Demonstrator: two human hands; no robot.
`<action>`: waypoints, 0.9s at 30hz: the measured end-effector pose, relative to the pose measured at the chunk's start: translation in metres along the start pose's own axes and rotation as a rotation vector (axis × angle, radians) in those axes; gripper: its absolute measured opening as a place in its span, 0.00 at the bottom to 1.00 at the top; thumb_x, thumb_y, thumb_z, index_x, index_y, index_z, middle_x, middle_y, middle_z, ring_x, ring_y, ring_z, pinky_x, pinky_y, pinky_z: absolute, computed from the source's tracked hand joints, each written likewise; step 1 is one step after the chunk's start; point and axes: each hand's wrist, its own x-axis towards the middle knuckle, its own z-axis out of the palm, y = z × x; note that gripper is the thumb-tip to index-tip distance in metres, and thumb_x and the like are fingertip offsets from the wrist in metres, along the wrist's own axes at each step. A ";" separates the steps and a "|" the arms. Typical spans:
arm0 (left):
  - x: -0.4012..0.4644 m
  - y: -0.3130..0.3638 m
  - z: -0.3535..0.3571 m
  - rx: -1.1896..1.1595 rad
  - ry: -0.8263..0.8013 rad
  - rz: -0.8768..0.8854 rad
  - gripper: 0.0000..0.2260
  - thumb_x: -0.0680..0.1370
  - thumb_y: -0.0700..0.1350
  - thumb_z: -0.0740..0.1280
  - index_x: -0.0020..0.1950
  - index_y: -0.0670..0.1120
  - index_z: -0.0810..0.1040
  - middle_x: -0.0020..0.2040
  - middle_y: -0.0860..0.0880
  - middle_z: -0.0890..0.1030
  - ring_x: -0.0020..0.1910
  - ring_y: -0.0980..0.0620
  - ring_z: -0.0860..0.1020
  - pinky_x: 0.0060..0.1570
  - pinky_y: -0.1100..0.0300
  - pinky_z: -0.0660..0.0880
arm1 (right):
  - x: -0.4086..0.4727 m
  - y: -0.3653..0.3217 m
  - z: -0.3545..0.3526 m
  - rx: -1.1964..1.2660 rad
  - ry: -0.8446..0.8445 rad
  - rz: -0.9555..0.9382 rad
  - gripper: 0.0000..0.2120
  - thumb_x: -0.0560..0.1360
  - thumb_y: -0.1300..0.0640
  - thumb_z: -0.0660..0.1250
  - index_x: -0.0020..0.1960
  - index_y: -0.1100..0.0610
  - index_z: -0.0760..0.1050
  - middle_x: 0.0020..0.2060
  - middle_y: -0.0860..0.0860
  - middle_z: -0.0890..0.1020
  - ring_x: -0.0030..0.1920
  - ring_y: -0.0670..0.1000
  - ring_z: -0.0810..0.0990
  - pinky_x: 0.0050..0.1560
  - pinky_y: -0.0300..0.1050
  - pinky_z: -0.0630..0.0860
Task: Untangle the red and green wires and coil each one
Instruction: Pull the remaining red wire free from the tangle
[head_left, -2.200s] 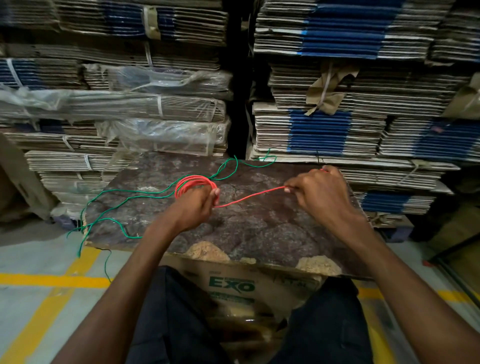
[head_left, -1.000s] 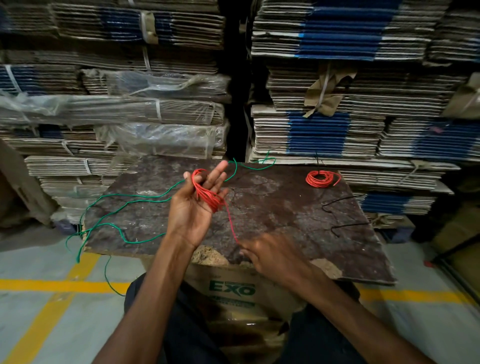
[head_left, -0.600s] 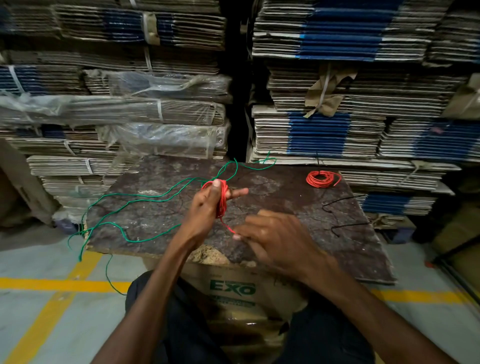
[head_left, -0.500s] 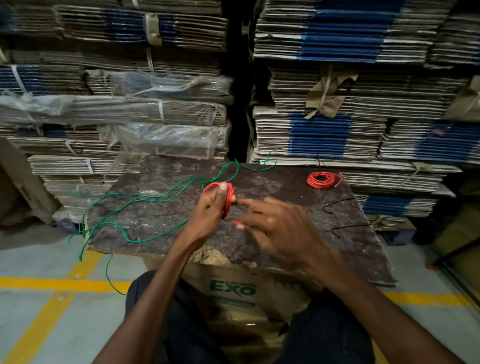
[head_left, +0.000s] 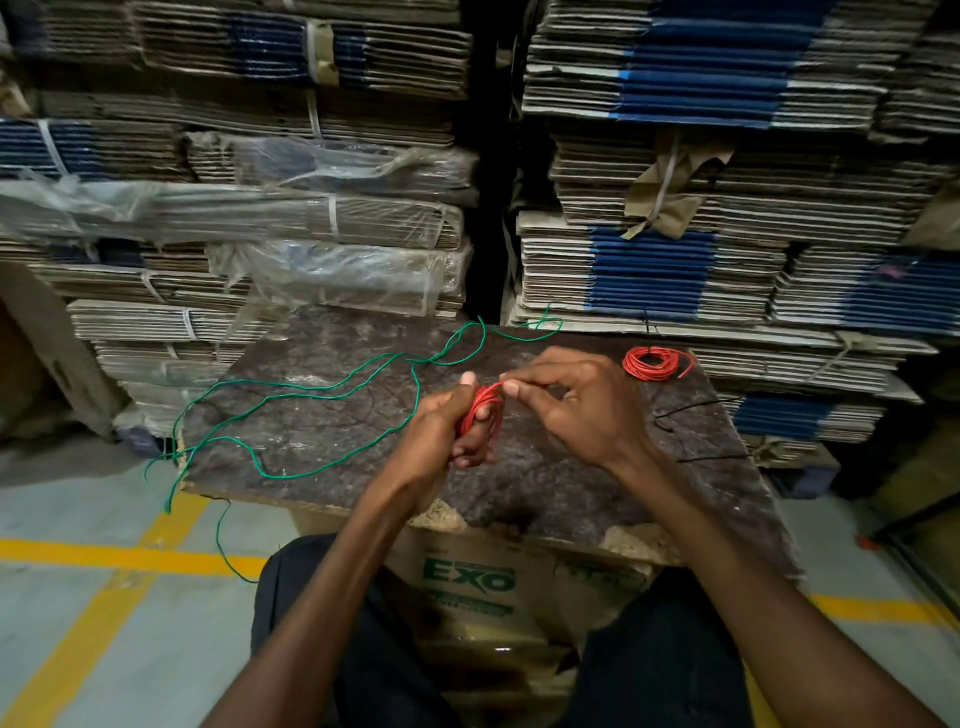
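My left hand (head_left: 447, 431) grips a small coil of red wire (head_left: 485, 410) above the middle of the dark board (head_left: 322, 431). My right hand (head_left: 582, 405) pinches the red wire's end at the top of that coil, thumb and forefinger together. A green wire (head_left: 311, 387) lies loose in long loops across the board's left half, and one end hangs over the left edge toward the floor. A second, finished red coil (head_left: 652, 362) lies at the board's far right corner.
The board rests on a cardboard box marked EXO (head_left: 470, 577) between my knees. Two thin black wires (head_left: 691, 410) lie on the board's right side. Stacks of flattened cartons (head_left: 675, 218) stand close behind. Grey floor with yellow lines (head_left: 130, 556) lies to the left.
My right hand has come up from the board's near edge to the coil, and now pinches the red wire's tail. My left hand closed round the coil and lowered slightly.
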 end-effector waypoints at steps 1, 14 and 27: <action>0.000 0.001 0.001 -0.057 -0.017 -0.019 0.19 0.83 0.53 0.52 0.36 0.45 0.66 0.19 0.53 0.59 0.17 0.56 0.56 0.31 0.57 0.57 | 0.000 0.003 0.004 0.076 -0.005 0.032 0.08 0.73 0.46 0.69 0.48 0.46 0.85 0.40 0.41 0.83 0.40 0.43 0.80 0.38 0.48 0.76; -0.001 0.008 0.002 -0.686 -0.058 -0.236 0.19 0.78 0.52 0.57 0.27 0.48 0.68 0.15 0.54 0.59 0.15 0.57 0.50 0.22 0.65 0.61 | -0.029 0.003 0.030 0.765 -0.217 0.237 0.15 0.80 0.60 0.61 0.66 0.54 0.75 0.60 0.41 0.80 0.64 0.44 0.76 0.65 0.39 0.70; 0.011 -0.009 0.007 -0.549 0.166 -0.236 0.22 0.81 0.52 0.56 0.26 0.49 0.66 0.16 0.53 0.57 0.14 0.58 0.57 0.25 0.64 0.69 | -0.032 0.017 0.043 0.661 -0.085 0.225 0.16 0.78 0.58 0.66 0.65 0.50 0.76 0.50 0.60 0.81 0.49 0.50 0.79 0.52 0.37 0.71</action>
